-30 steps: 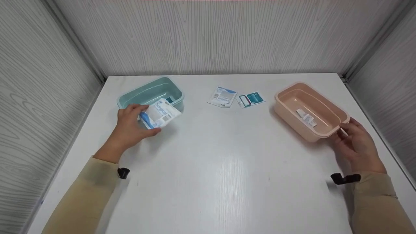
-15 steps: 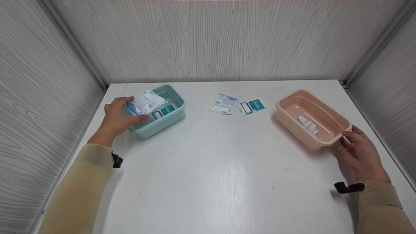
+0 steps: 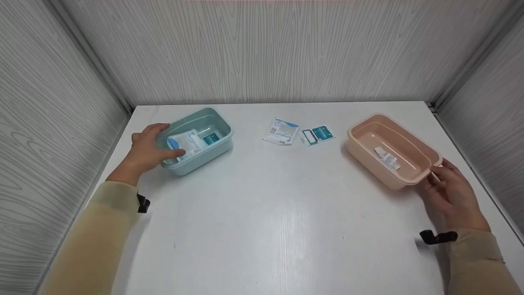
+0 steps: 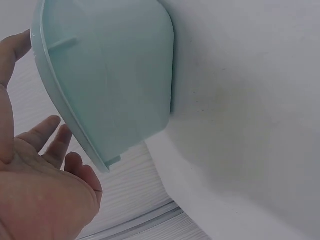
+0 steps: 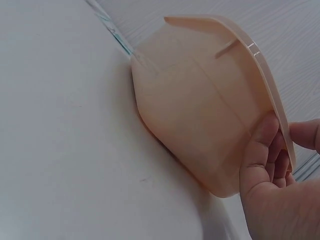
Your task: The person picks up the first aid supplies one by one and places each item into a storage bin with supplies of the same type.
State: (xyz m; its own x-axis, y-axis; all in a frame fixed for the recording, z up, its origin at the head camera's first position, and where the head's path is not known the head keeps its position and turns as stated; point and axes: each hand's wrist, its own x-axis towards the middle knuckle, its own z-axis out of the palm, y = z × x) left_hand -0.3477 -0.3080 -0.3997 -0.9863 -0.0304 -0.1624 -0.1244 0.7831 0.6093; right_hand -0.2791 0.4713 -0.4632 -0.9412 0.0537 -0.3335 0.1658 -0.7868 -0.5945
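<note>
My left hand [image 3: 147, 151] is at the near-left end of the light-blue plastic basin [image 3: 204, 157], fingers and thumb spread apart over its rim. Inside that basin lies a flat white-and-blue packet [image 3: 189, 142], with a teal-and-white packet [image 3: 211, 138] beside it. In the left wrist view, the fingers [image 4: 42, 132] show loosely bent beside the basin's outer wall. On the other side, my right hand [image 3: 450, 192] grips the near-right corner of a pink plastic basin [image 3: 368, 153], pinching its rim between thumb and fingers. Small white strips [image 3: 387, 158] lie on that basin's floor.
Between the basins, toward the back of the white table [image 3: 262, 213], lie another white-and-blue packet [image 3: 281, 131] and another teal-and-white packet [image 3: 317, 135]. Wood-grain panels [image 3: 262, 49] enclose the table at the back and on both sides.
The left hand has carried the white-and-blue packet left and back over the light-blue basin and let it go; it now lies inside. The right hand has kept its grip on the pink basin.
</note>
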